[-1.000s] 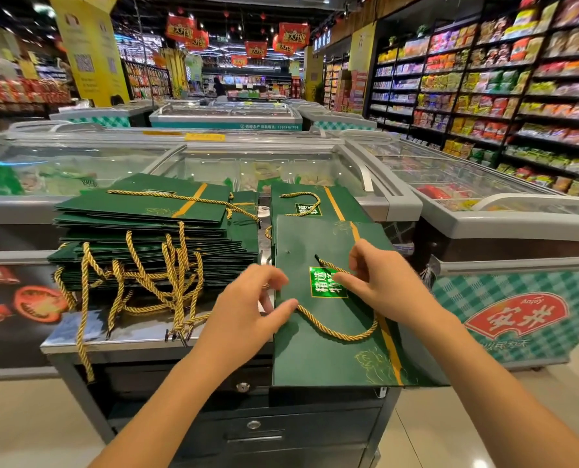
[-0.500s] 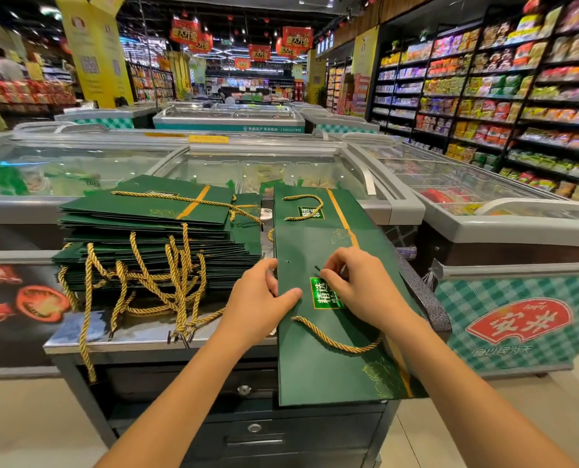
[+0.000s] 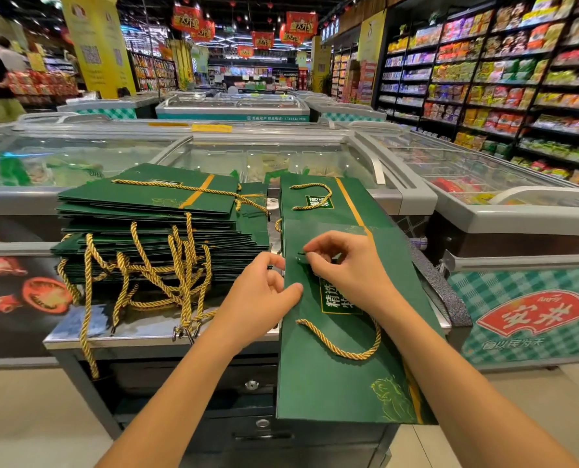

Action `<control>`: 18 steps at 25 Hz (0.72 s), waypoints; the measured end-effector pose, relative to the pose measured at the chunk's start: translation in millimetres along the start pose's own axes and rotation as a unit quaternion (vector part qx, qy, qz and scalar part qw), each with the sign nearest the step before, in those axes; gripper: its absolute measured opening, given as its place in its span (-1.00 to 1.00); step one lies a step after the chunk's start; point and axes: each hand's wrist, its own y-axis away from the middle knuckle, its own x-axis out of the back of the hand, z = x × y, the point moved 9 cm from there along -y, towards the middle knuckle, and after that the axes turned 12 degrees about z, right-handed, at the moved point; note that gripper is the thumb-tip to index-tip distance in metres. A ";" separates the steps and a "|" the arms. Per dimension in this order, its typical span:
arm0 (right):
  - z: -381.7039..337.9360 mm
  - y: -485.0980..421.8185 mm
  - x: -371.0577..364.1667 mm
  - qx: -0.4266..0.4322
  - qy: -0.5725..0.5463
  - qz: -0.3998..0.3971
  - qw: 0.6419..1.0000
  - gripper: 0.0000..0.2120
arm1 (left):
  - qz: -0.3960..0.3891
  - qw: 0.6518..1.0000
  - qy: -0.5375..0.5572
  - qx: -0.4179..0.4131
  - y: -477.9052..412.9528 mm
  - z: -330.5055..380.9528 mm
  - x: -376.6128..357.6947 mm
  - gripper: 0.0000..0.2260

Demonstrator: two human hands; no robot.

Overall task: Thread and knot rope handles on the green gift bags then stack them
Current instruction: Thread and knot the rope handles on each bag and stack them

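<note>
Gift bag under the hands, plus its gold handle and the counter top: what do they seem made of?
Gift bag: stiff matte green card or coated paper, judging by its crisp flat edges. Rope handle: twisted gold cord, probably synthetic, with a slight sheen. Counter top: brushed metal, likely stainless steel, dully reflective.

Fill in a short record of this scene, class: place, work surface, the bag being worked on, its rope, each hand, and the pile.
place: shop aisle with glass-topped freezers
surface: metal counter
bag: green, lying flat, overhanging the counter's front edge
rope: gold, looped on top of the bag
left hand: grips the bag's left edge
right hand: pinches the rope's end near the bag's top
stack: flat green bags on the left, gold ropes hanging over the front
</note>
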 end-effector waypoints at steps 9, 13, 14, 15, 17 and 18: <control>2.7 5.9 1.0 0.033 0.003 0.018 0.999 -0.91 | 0.016 0.998 0.018 -0.052 3.0 1.1 1.7 -0.79; 1.1 6.0 0.1 0.058 0.011 0.015 0.998 -0.90 | 0.003 0.997 0.054 -0.059 4.4 3.7 5.7 -0.90; 0.3 6.1 -0.4 0.062 0.007 0.012 0.998 -0.90 | -0.003 0.996 0.071 -0.057 4.7 4.2 7.2 -0.88; -0.7 6.4 -0.1 0.065 0.002 0.011 0.998 -0.89 | -0.009 0.995 0.090 -0.052 5.0 4.3 8.7 -0.80; -1.5 6.5 0.2 0.064 -0.004 0.012 0.998 -0.87 | -0.019 0.992 0.123 -0.035 5.7 2.0 9.9 -0.72; -1.5 6.3 0.6 0.060 -0.008 0.015 0.998 -0.87 | -0.019 0.991 0.132 -0.029 6.0 1.2 9.9 -0.72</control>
